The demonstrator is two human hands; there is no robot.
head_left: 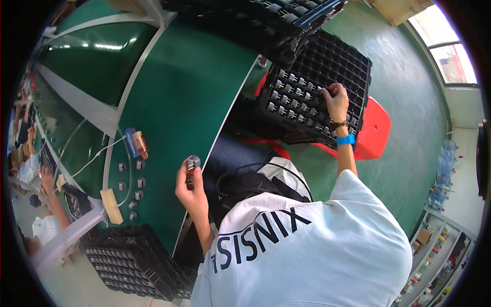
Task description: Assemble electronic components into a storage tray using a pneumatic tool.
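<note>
My left hand (192, 189) is closed round a small dark part with a silver top (193, 165), above the edge of the green table. Out to the right, my right hand (335, 100) pinches thumb and finger together at a compartment of a black grid tray (353, 66). A small silver-and-black part (323, 90) shows at those fingertips, partly hidden by them. Rows of similar silver-and-black parts (289, 88) fill the tray's near-left compartments; the compartments farther back look bare.
Several small grey parts (141, 182) are scattered on the green table (179, 77), near a blue-and-brown device (137, 143) with a white cord and a wooden block (111, 206). Other filled black trays (128, 261) stand lower left and at the top. A red stool (376, 128) supports the grid tray. Co-workers sit far left.
</note>
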